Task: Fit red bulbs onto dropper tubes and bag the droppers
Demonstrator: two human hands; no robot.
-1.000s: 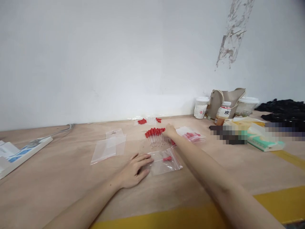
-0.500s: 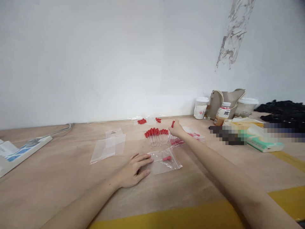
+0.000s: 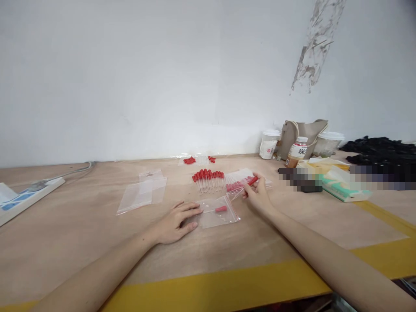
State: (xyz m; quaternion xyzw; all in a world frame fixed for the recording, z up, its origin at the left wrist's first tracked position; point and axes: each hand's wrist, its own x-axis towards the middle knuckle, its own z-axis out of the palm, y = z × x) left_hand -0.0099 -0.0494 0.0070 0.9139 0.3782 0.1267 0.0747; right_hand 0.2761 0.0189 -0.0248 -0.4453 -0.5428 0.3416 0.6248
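Note:
My left hand (image 3: 177,223) lies with its fingers spread, fingertips on the left end of a clear zip bag (image 3: 211,221). Inside that bag is one dropper (image 3: 221,209) with a red bulb. To the right, my right hand (image 3: 261,200) pinches another dropper (image 3: 252,180) by its red bulb; the thin tube points left and is hard to see. Just beyond the left hand, a row of glass droppers (image 3: 208,174) is fanned out with red bulbs facing the wall. Filled zip bags (image 3: 236,186) with red-bulbed droppers lie beside my right hand.
Flat clear bags (image 3: 134,195) lie at left, near a power strip (image 3: 35,195). Small red bulbs (image 3: 189,160) sit by the wall. At right stand a lidded cup (image 3: 269,145), a bottle (image 3: 296,152), a grey bag (image 3: 305,132) and a tissue pack (image 3: 346,186).
My right hand has come back toward me and right with the red-bulbed dropper, which now lies slanted rather than upright. My left hand stays on the bag. The view has shifted slightly.

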